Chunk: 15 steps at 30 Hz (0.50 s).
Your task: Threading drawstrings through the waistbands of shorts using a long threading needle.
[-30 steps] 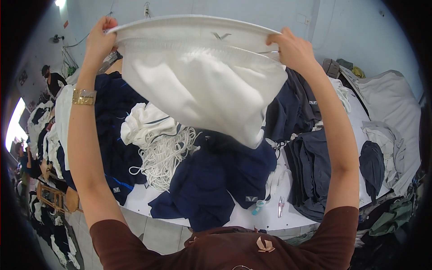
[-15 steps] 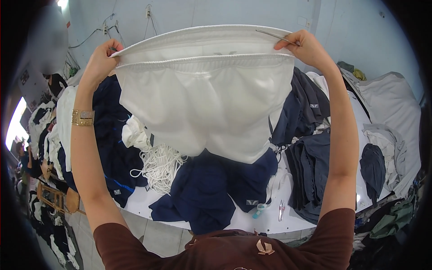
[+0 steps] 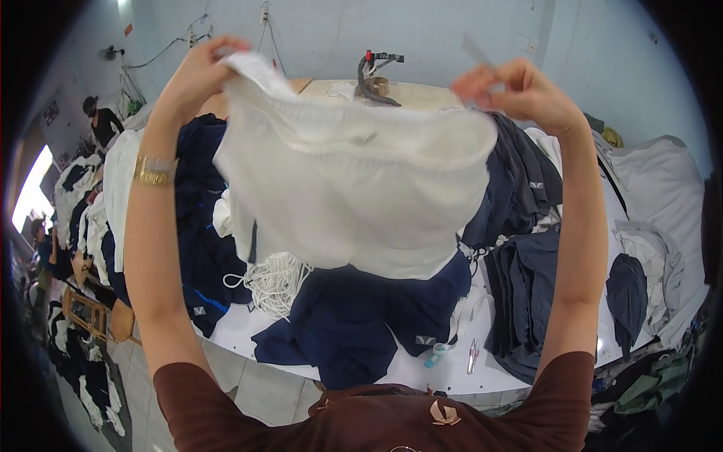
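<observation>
White shorts (image 3: 354, 196) with a gathered elastic waistband hang in the air before me, blurred by motion. My left hand (image 3: 207, 71) pinches the waistband's left end, raised above the rest. Up at the right, my right hand (image 3: 508, 90) is off the fabric, just above the waistband's right end. A thin metal rod (image 3: 480, 53), smeared by motion, sticks up from its closed fingers. Below the shorts, a dark navy garment (image 3: 343, 324) lies crumpled on the white table (image 3: 452, 377), beside a tangled heap of white cord (image 3: 277, 286).
Folded dark grey garments (image 3: 523, 294) are stacked at the right; small thread snips (image 3: 473, 356) lie near the front edge. More navy clothes (image 3: 199, 218) are piled at the left. A black-and-red clamp-like device (image 3: 373, 75) stands at the back. Another person (image 3: 102, 120) is far left.
My right hand has let go of the waistband, and its end has dropped. My left hand has moved up and slightly right, lifting its corner. The back of the table now shows.
</observation>
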Available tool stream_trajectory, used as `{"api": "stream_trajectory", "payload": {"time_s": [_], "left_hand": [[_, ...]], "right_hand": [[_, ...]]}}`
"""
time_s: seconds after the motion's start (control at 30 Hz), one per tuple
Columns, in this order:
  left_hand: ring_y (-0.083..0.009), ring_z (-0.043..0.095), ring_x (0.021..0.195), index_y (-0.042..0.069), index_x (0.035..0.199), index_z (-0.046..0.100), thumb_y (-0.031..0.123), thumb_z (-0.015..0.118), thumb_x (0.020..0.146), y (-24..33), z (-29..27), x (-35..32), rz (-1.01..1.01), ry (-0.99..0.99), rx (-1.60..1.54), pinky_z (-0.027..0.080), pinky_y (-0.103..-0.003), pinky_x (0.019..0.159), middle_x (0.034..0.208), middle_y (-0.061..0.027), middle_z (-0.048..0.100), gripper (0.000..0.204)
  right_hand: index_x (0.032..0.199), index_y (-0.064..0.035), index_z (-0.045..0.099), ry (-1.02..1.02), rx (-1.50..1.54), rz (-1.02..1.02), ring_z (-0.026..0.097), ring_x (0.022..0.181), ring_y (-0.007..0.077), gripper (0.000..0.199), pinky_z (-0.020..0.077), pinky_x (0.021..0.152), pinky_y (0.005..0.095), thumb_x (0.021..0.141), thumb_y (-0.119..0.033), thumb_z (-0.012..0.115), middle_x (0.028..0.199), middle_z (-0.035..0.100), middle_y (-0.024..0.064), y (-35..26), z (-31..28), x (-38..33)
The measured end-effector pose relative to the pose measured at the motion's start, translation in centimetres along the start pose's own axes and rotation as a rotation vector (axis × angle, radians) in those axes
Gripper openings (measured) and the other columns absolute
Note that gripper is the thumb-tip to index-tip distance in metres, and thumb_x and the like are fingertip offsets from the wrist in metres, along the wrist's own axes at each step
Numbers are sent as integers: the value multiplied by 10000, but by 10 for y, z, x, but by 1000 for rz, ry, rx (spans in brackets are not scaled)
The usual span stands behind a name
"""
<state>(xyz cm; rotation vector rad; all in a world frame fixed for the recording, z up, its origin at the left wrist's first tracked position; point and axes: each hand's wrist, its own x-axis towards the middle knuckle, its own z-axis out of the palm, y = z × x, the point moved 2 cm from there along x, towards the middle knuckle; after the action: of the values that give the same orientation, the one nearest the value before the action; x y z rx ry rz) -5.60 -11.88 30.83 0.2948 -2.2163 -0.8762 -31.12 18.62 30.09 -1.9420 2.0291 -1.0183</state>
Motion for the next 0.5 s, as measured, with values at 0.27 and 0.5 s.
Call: {"api": "stream_trajectory", "payload": {"time_s": [0.27,0.5], "left_hand": [[-95,533,802,-4,1033,572,139,751,779,122,68,35,403,367,33,448,-221,696,848,-6,568,342],[-141,615,1041,-6,1259,577,241,772,821,39,114,-71,257,2,252,463,-302,931,1141,-113,665,540]], "right_hand": [[1125,-10,626,474,-170,-430,641,899,196,490,512,793,325,713,-216,793,1002,675,134,-98,30,81],[1066,28,609,717,148,-432,634,737,147,376,525,655,289,779,-163,761,859,654,83,-114,11,59]]}}
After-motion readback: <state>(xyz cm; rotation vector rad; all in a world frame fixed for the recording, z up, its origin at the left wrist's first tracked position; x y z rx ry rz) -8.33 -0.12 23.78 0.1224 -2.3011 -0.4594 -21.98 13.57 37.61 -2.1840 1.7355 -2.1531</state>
